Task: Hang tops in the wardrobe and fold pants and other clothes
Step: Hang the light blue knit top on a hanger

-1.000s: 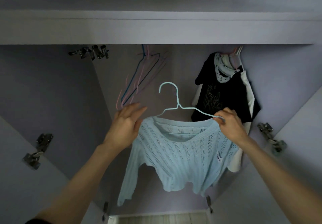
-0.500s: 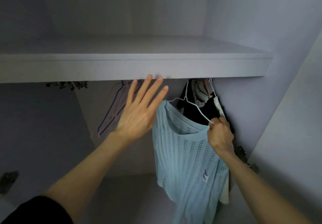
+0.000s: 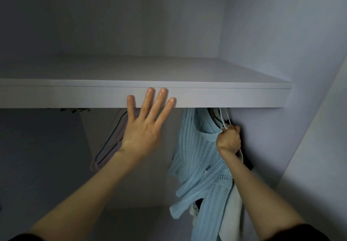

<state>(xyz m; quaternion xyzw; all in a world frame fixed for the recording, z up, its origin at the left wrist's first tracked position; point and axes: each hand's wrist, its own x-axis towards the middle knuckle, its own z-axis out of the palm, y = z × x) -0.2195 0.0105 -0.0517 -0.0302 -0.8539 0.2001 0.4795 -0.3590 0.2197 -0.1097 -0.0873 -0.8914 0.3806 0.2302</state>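
Note:
A light blue knit top [image 3: 199, 158] hangs on a pale wire hanger [image 3: 223, 121] inside the wardrobe, under the shelf at the right. My right hand [image 3: 228, 139] grips the hanger's lower end and the top's shoulder. The hanger's hook is hidden behind the shelf edge. My left hand [image 3: 144, 126] is raised with straight, spread fingers in front of the shelf's front edge, holding nothing. Dark and white garments hang behind the blue top, mostly hidden.
A white shelf [image 3: 225, 96] spans the wardrobe above the hanging space. Empty wire hangers [image 3: 110, 143] hang at the left under it. The wardrobe's right wall [image 3: 272, 128] stands close beside the hung clothes.
The view has tilted up toward the shelf. My right hand has carried the hanger with the blue top up and right under the shelf. My left hand rose to the shelf edge.

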